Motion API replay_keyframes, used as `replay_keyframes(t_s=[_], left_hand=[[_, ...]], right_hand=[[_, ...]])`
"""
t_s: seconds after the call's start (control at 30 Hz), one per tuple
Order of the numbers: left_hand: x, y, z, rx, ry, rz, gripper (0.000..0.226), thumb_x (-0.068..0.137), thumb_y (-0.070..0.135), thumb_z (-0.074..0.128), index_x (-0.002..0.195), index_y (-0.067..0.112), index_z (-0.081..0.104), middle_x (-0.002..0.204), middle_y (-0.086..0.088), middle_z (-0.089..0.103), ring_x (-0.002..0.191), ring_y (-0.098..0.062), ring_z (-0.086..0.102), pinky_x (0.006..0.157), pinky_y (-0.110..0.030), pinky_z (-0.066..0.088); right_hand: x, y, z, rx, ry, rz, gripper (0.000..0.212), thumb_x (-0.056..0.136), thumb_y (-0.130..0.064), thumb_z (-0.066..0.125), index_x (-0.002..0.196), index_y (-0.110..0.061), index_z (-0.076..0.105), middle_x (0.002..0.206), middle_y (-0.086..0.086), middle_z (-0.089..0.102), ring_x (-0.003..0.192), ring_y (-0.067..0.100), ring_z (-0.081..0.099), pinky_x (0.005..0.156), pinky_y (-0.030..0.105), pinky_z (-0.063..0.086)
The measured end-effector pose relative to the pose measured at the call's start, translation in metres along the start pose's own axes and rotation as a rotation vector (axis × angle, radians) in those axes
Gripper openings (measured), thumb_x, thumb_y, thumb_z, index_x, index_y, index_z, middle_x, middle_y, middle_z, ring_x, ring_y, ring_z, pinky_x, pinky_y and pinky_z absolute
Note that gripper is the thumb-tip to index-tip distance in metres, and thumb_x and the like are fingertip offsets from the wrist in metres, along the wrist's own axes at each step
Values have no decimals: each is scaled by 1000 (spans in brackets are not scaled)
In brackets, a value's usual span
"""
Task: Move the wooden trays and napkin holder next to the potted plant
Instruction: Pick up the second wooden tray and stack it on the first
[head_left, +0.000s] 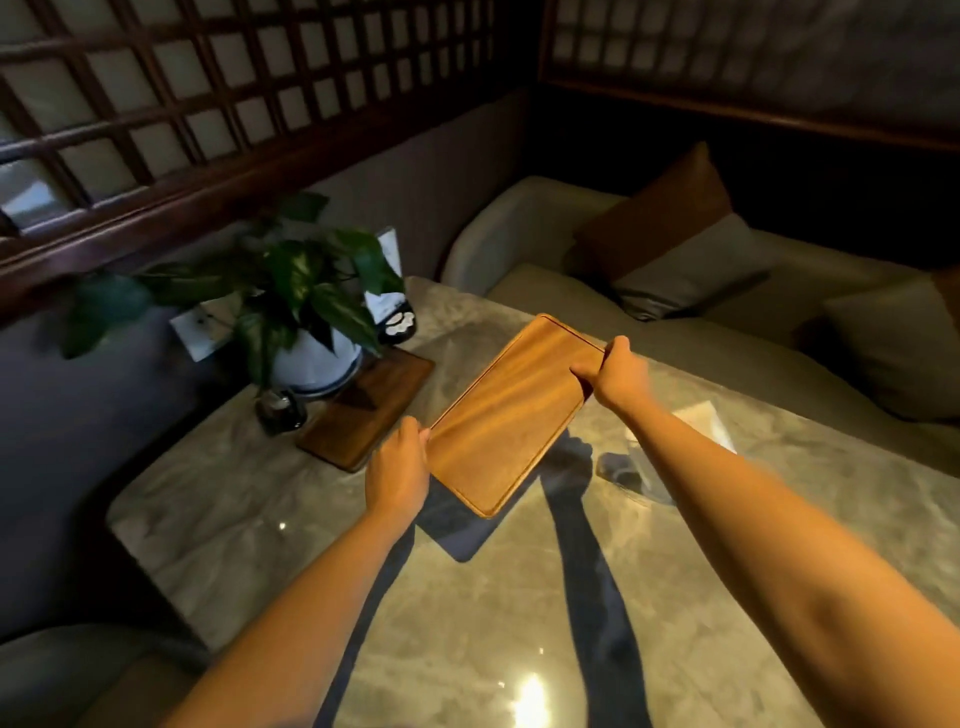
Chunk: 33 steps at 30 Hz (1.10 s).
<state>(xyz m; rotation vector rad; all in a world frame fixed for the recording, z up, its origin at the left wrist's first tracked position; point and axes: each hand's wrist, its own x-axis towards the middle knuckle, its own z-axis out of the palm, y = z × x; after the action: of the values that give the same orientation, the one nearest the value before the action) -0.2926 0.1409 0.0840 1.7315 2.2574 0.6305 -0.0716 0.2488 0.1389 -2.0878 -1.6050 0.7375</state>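
I hold a light wooden tray (511, 410) in the air above the marble table (467, 597), its shadow falling below it. My left hand (397, 470) grips its near-left edge and my right hand (615, 371) grips its far-right edge. A second, darker wooden tray (363, 413) lies flat on the table beside the potted plant (306, 312), which stands in a white pot at the table's far-left corner. A clear holder with white napkins (701, 421) shows partly behind my right forearm.
A small dark object (280, 410) sits in front of the pot. A standing card with a paw print (392, 312) is behind the plant. A sofa with cushions (675, 260) runs along the table's far side. A wall with a socket plate (200, 327) borders the left.
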Motion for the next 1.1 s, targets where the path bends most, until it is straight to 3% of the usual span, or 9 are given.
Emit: replay_keyframes(t_s=[0.4, 0.57, 0.63, 0.7, 0.73, 0.83, 0.9, 1.0, 1.1], left_hand=[[33, -101, 33, 14, -56, -191, 30, 100, 24, 36, 100, -2, 51, 99, -24, 67, 93, -41, 63, 72, -47, 49], [45, -116, 50, 31, -160, -269, 29, 100, 25, 38, 105, 1, 52, 98, -18, 69, 95, -32, 67, 75, -36, 52], [48, -119, 55, 43, -183, -237, 21, 94, 18, 51, 95, -2, 57, 80, -17, 71, 78, -30, 71, 64, -34, 55], [51, -125, 65, 66, -148, -149, 15, 80, 9, 70, 76, -3, 60, 54, -16, 66, 50, -28, 69, 42, -26, 52], [52, -127, 69, 90, -153, -132, 15, 79, 7, 71, 76, -3, 61, 53, -17, 66, 48, -28, 68, 41, -25, 51], [54, -125, 75, 59, -216, -218, 25, 98, 18, 44, 101, -2, 58, 88, -20, 72, 82, -30, 71, 66, -32, 54], [54, -126, 81, 71, -185, -245, 27, 98, 21, 41, 101, 1, 58, 92, -18, 72, 85, -28, 70, 69, -32, 55], [51, -123, 86, 100, -125, -172, 14, 84, 9, 67, 77, -2, 62, 63, -19, 70, 55, -28, 70, 44, -29, 52], [53, -126, 91, 178, -41, -143, 24, 65, 5, 83, 62, 2, 59, 43, -12, 62, 32, -20, 61, 28, -19, 41]], right_hand=[[47, -39, 130, -106, -214, 26, 53, 85, -35, 63, 118, 1, 43, 122, 25, 59, 114, 42, 54, 91, 47, 45], [68, -35, 162, -131, -281, 49, 53, 85, -34, 63, 119, 1, 42, 122, 25, 59, 115, 41, 54, 93, 47, 45], [76, -33, 171, -154, -294, 50, 54, 85, -35, 63, 119, 2, 42, 122, 25, 59, 115, 41, 54, 93, 46, 45], [82, -32, 178, -170, -305, 48, 55, 84, -35, 64, 120, 2, 43, 123, 25, 59, 117, 42, 53, 94, 47, 44], [86, -32, 181, -174, -311, 49, 55, 84, -34, 64, 120, 2, 43, 124, 26, 59, 117, 42, 53, 94, 47, 44], [95, -29, 188, -179, -324, 51, 55, 84, -34, 65, 121, 1, 43, 124, 25, 58, 118, 42, 52, 95, 47, 43], [100, -27, 191, -171, -336, 47, 56, 84, -33, 65, 122, 1, 43, 124, 26, 58, 118, 42, 52, 97, 47, 43], [104, -27, 195, -170, -351, 32, 56, 84, -32, 65, 122, 2, 42, 124, 26, 58, 117, 41, 52, 95, 46, 43], [106, -27, 197, -172, -364, 19, 56, 85, -34, 63, 123, 2, 41, 123, 27, 58, 117, 42, 52, 94, 46, 44]])
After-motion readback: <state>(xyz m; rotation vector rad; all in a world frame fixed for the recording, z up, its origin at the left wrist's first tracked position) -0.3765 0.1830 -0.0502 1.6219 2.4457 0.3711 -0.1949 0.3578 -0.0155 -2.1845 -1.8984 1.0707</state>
